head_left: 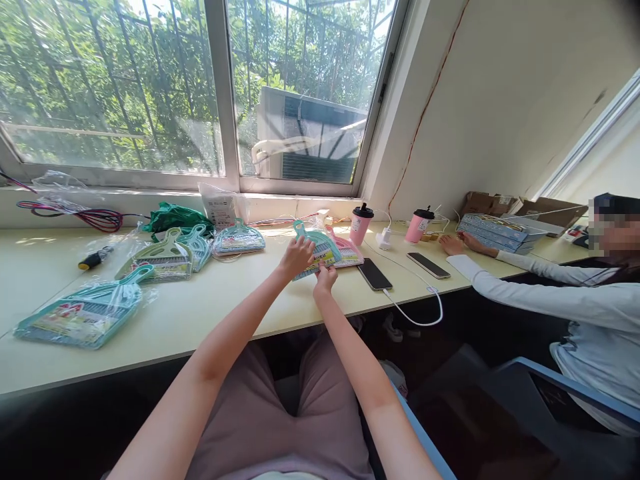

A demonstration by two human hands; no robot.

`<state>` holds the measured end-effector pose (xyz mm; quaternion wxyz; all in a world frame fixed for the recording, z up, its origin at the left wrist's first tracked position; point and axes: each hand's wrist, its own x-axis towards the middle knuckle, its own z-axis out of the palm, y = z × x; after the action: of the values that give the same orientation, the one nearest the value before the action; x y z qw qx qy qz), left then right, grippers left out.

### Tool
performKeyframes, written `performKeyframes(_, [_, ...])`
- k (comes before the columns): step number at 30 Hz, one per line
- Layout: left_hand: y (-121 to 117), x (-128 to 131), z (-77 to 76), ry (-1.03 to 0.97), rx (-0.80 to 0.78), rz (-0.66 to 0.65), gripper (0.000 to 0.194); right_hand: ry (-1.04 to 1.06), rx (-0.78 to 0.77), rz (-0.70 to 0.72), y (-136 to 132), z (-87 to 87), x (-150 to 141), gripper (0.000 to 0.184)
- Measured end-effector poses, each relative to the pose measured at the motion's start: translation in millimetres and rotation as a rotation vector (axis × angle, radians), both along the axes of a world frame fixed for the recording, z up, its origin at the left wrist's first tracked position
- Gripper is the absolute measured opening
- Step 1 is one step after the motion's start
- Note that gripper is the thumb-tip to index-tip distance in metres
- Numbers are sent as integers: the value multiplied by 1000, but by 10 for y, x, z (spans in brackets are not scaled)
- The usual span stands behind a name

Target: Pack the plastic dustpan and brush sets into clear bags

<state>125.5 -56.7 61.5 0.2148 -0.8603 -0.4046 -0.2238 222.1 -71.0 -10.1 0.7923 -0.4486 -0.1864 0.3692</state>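
My right hand (325, 276) grips the lower edge of a teal dustpan-and-brush set (327, 252), thumb over its yellow label. Curled fingers of my left hand (298, 256) close on the left side of the same set, which is tilted up just above the table. Its handle points away from me. Right behind it lies a pink dustpan set (350, 251), partly covered. To the left are more sets in clear wrapping: a teal one (87, 312) nearest, an olive-green one (163, 259), and a teal-blue one (239, 239) farther back.
A yellow-and-black tool (95, 259) and a green bag (177, 219) are on the left. Pink cups (360, 227) stand right of my hands, near a phone (375, 274) on a white cable (425, 321) hanging off the edge. Another person's hands (453, 245) rest farther right.
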Motion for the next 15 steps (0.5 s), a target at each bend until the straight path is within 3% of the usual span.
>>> performKeyframes(3, [54,135,96,37,-11,14,23,63,14,38,21,-25,76,12])
performKeyframes(6, [82,275,137,-48,-67,27,28,72,19,57,21,-36,131,15])
performKeyframes(11, [25,427,38,-194,-176,11,27,69,-12,51,12,-53,184,16])
performKeyframes(15, [-56,479,-57,-167,-180,-31,25,72,-89,23,35,-47,188,10])
